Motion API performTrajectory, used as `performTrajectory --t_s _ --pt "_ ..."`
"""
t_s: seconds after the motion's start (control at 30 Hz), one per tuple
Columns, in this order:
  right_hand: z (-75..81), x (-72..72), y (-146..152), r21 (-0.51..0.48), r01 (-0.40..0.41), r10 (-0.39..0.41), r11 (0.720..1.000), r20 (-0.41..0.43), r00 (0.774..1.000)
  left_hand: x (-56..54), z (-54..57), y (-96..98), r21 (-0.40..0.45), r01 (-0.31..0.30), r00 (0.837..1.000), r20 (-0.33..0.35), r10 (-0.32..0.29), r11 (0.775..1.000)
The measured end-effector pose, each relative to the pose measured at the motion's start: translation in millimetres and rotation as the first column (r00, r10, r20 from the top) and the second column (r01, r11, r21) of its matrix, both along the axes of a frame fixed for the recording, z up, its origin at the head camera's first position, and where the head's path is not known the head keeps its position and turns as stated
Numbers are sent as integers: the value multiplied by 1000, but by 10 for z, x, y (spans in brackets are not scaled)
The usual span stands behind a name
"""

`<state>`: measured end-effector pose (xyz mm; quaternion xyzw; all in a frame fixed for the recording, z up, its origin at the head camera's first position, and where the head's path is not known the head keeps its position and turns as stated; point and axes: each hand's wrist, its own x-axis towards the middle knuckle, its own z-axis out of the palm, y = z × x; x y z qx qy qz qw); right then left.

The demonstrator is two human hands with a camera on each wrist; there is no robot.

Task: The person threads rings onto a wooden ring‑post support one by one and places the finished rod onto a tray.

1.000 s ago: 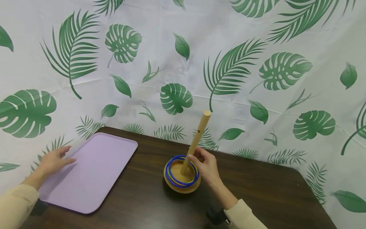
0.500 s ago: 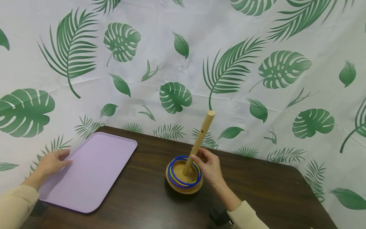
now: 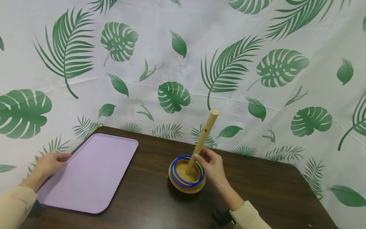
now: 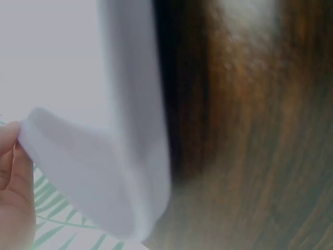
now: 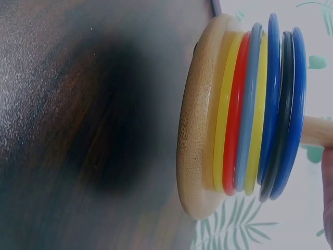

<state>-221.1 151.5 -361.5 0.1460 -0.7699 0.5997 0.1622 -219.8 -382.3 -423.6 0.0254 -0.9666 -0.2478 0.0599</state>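
My left hand (image 3: 50, 164) pinches the left rim of a pale lilac tray (image 3: 95, 171); the left wrist view shows fingertips (image 4: 9, 136) at the tray's edge. On the right, thumb and fingers of my right hand (image 3: 213, 166) grip the wooden post (image 3: 203, 136) of a ring-toss stand. Its round wooden base (image 5: 193, 135) appears held off the table, with a dark shadow beneath. Several rings are stacked around the post: yellow, red (image 5: 235, 125), grey-blue, dark and blue (image 5: 299, 104). The post leans to the right. Fingers behind it are partly hidden.
Both things are over a dark wood-grain table (image 3: 148, 203). A white cloth (image 3: 183, 70) printed with green leaves hangs right behind the table's back edge. Black wrist straps (image 3: 221, 218) show at the sleeves.
My left hand has closed onto the tray's rim, and the tray has shifted slightly. The ring-toss stand, gripped by my right hand, has moved a little right, its post tilting further right.
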Motion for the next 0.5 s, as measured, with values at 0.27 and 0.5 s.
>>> performTrajectory --t_s 0.27,0.5 --pt "59 -10 71 6 18 -17 1000 -24 1000 -35 37 216 57 96 994 50 -99 994" --pt "107 -2 141 23 42 -41 999 -42 998 -92 75 599 248 126 974 155 -168 960"
